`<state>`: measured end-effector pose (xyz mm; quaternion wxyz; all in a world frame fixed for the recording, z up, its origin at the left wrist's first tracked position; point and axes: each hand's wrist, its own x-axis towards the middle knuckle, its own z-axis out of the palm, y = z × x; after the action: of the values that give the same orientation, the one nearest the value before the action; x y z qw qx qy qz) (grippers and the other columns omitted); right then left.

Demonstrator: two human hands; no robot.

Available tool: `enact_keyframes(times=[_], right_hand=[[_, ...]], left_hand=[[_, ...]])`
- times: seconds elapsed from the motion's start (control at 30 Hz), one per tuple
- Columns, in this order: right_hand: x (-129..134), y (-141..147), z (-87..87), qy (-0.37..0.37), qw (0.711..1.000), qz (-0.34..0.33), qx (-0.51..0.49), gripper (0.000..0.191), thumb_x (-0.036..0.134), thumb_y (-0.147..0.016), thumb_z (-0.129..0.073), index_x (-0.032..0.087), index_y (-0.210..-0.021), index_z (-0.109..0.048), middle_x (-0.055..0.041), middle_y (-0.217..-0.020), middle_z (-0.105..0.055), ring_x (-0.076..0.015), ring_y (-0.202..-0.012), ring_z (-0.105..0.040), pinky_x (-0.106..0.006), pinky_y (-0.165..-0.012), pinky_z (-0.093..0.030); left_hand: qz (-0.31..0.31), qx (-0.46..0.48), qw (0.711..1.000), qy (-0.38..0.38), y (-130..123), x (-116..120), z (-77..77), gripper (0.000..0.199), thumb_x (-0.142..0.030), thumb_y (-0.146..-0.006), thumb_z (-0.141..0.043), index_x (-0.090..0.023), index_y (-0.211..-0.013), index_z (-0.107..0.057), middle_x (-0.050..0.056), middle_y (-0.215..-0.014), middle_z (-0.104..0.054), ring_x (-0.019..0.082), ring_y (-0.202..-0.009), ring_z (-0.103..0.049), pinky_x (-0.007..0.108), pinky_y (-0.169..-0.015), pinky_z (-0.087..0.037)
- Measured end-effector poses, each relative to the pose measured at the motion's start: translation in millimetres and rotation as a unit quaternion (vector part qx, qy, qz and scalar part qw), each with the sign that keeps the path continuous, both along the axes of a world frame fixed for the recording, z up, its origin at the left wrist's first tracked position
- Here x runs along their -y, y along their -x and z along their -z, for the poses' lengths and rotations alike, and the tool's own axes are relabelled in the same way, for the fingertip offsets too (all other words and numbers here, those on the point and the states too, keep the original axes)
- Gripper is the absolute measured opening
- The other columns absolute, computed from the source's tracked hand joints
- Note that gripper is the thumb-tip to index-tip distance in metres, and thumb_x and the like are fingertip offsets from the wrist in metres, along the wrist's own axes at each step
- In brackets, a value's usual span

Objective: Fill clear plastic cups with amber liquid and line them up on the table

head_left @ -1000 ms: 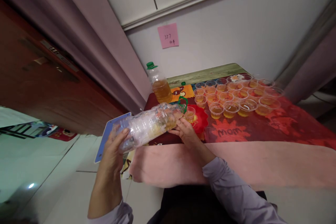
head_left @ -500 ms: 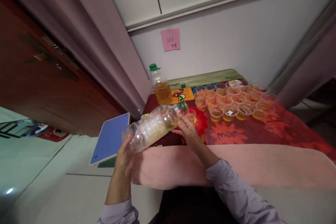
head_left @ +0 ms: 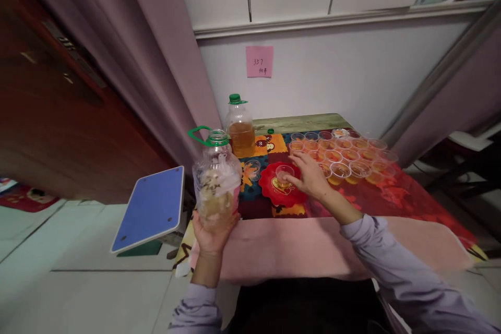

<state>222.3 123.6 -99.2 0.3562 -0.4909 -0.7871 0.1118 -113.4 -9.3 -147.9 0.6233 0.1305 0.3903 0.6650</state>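
My left hand (head_left: 213, 229) grips the lower part of a clear plastic jug (head_left: 217, 188), held upright. The jug has a green ring handle at its uncapped neck, and a little yellowish liquid shows low inside. My right hand (head_left: 313, 175) is open, fingers spread, just right of a small clear cup (head_left: 285, 175); whether a fingertip touches it I cannot tell. That cup holds some yellowish liquid and stands on a red scalloped plate (head_left: 270, 195). Another clear cup (head_left: 252, 169) sits between the jug and the plate.
Rows of filled plastic cups (head_left: 350, 155) cover the right of the table. A second jug of amber liquid (head_left: 241, 135), green-capped, stands at the back left, near a loose green cap (head_left: 271, 131). A pink cloth (head_left: 282, 248) lies along the front edge; a blue board (head_left: 152, 209) is at left.
The jug has gone from tilted over the plate to upright at the left. My right hand has let go of its neck and moved right, beside the cup on the plate.
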Motion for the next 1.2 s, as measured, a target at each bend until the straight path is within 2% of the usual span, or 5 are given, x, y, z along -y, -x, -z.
enact_keyframes(times=[0.23, 0.53, 0.73, 0.97, 1.2], right_hand=[[-13, 15, 10.0, 0.032, 0.969, 0.010, 0.246, 0.079, 0.059, -0.088, -0.078, 0.009, -0.148, -0.066, -0.0295, -0.178, -0.031, -0.0480, -0.168, -0.022, -0.076, -0.132, -0.009], [9, 17, -8.7, -0.005, 0.984, 0.035, 0.175, 0.056, 0.053, -0.086, -0.080, 0.011, -0.123, -0.076, -0.0282, -0.175, -0.038, -0.0465, -0.167, -0.027, -0.075, -0.132, -0.011], [53, -36, -22.0, -0.071, 0.987, 0.097, 0.107, 0.052, 0.061, -0.091, -0.073, 0.019, -0.122, -0.074, -0.0245, -0.172, -0.043, -0.0468, -0.163, -0.034, -0.077, -0.130, -0.015], [76, -103, 19.0, -0.050, 0.964, 0.192, 0.178, 0.050, 0.058, -0.088, -0.073, 0.019, -0.120, -0.073, -0.0249, -0.170, -0.045, -0.0458, -0.162, -0.034, -0.075, -0.130, -0.016], [69, -116, 50.3, -0.015, 0.944, 0.274, 0.183, 0.056, 0.059, -0.090, -0.067, 0.016, -0.125, -0.073, -0.0258, -0.173, -0.040, -0.0455, -0.162, -0.030, -0.074, -0.128, -0.018]], left_hand=[[-0.018, 0.056, 0.998, 0.022, 2, 0, 2.2, 0.072, -0.086, -0.087, -0.054, -0.032, -0.129, -0.075, 0.012, -0.152, -0.068, 0.045, -0.147, -0.056, 0.062, -0.100, -0.058], [0.020, 0.063, 0.998, -0.006, 10, -1, 12.2, 0.074, -0.087, -0.087, -0.053, -0.038, -0.140, -0.070, 0.007, -0.158, -0.064, 0.041, -0.157, -0.047, 0.062, -0.107, -0.055], [0.020, -0.013, 1.000, -0.010, 3, 0, 1.1, 0.079, -0.093, -0.082, -0.052, -0.036, -0.134, -0.071, 0.007, -0.150, -0.069, 0.042, -0.155, -0.047, 0.059, -0.104, -0.056], [-0.006, 0.000, 1.000, -0.009, -2, -1, -5.4, 0.071, -0.088, -0.082, -0.056, -0.038, -0.131, -0.070, 0.006, -0.149, -0.069, 0.043, -0.154, -0.048, 0.060, -0.101, -0.056], [-0.023, 0.036, 0.999, -0.006, 1, -3, 0.6, 0.071, -0.086, -0.077, -0.064, -0.038, -0.129, -0.074, 0.006, -0.150, -0.069, 0.043, -0.161, -0.038, 0.068, -0.111, -0.049]])
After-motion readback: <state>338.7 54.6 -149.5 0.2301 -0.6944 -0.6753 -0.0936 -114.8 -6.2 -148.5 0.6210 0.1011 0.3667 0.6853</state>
